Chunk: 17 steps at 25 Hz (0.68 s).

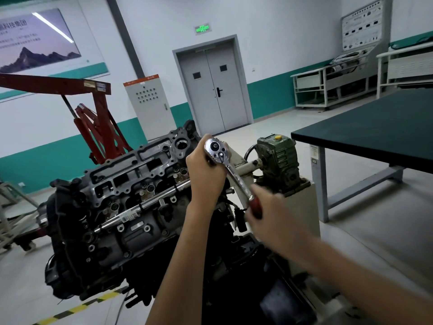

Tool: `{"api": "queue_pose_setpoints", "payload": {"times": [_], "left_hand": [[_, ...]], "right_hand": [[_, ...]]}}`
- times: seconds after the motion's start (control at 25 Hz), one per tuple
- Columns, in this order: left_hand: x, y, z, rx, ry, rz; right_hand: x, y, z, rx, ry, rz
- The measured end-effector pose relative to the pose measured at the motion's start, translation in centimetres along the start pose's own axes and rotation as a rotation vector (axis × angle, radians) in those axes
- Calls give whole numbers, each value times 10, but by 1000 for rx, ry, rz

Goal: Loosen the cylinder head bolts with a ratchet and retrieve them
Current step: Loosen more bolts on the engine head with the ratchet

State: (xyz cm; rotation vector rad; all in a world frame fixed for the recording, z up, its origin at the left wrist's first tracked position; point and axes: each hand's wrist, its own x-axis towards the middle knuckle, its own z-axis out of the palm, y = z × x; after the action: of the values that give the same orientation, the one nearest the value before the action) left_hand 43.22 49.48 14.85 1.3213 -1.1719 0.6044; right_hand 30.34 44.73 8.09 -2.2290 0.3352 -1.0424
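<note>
The ratchet (230, 171) is held in both hands over the right end of the engine (131, 184), its chrome head up and facing the camera and its shaft sloping down to the right, away from the engine. The left hand (206, 174) is curled round the ratchet's head from the engine side. The right hand (269, 207), blurred, is clenched round the red grip at the shaft's lower end. Whatever lies under the head is hidden by the left hand, so no bolt can be told there. A long chrome bar (140, 207) lies slantwise across the engine's open top. Just right of the engine stands a green gearbox (278, 160), farther right a dark green surface (375, 127), and behind the engine to the left a red hoist (93, 109).
</note>
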Motion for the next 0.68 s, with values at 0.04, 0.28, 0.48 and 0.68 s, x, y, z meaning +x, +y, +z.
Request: {"api": "queue_pose_setpoints", "payload": {"times": [0.04,0.28,0.48,0.68], "left_hand": [[-1,0,2,-13,8,-2],[9,-3,1,-26,-28,-62],[16,-3,-10,-2,-175,-47],[4,0,-1,-2,-73,-17]], "right_hand": [[-8,-12,16,95,38,44],[-1,-7,-1,57,-79,1],[62,28,-71,-414,-189,-286],[18,21,-26,-97,-105,-67]]}}
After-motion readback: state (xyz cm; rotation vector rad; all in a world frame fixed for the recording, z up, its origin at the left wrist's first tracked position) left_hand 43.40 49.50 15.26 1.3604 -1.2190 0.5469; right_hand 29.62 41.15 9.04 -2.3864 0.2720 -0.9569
